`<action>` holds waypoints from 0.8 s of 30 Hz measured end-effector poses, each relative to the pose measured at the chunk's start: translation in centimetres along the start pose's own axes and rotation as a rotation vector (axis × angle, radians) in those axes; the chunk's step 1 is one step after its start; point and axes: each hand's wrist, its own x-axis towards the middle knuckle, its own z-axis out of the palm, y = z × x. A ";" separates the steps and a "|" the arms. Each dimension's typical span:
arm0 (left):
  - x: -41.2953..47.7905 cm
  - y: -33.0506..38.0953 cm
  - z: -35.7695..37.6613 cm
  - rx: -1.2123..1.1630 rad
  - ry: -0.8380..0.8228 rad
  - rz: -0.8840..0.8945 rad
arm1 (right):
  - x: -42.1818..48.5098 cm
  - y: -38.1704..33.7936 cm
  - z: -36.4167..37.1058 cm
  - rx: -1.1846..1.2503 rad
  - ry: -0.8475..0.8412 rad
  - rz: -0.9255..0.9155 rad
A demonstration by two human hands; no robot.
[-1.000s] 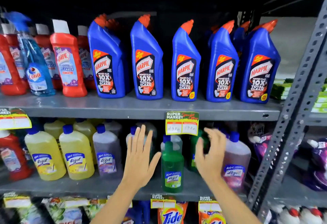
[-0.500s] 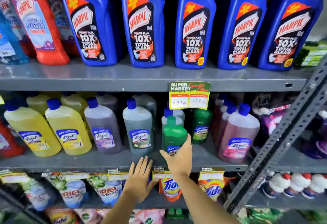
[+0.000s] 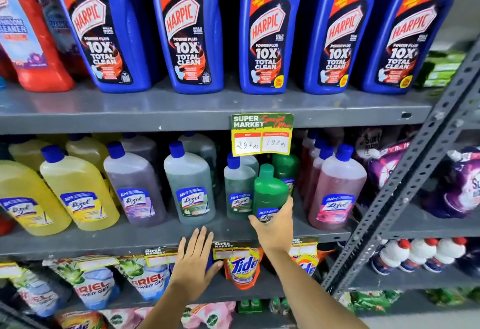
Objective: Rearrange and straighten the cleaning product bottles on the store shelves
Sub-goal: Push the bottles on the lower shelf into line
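Head view shows the right hand (image 3: 272,223) wrapped around the lower body of a small green bottle (image 3: 270,193), holding it tilted at the front of the middle shelf (image 3: 155,237), just right of a pale green Lizol bottle (image 3: 237,191). Down and left of that hand, the left hand (image 3: 194,263) is spread flat with fingers apart over the shelf's front edge, holding nothing. Above both hands stand 5 blue Harpic bottles (image 3: 267,35).
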 end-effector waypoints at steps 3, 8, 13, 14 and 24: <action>-0.1 0.2 -0.2 0.001 0.019 0.004 | 1.4 1.0 -2.0 -0.023 0.025 0.024; 0.3 0.2 0.4 0.054 0.044 -0.009 | 2.5 2.2 -3.7 -0.052 0.055 0.052; 0.3 0.4 0.5 0.047 0.030 -0.041 | 2.8 2.5 -3.9 -0.012 0.041 0.030; 0.3 0.4 0.3 0.049 0.030 -0.048 | 2.9 2.5 -3.9 -0.004 0.038 0.027; 0.4 0.4 0.5 0.069 -0.021 -0.101 | 4.6 2.8 -3.1 0.054 -0.014 0.015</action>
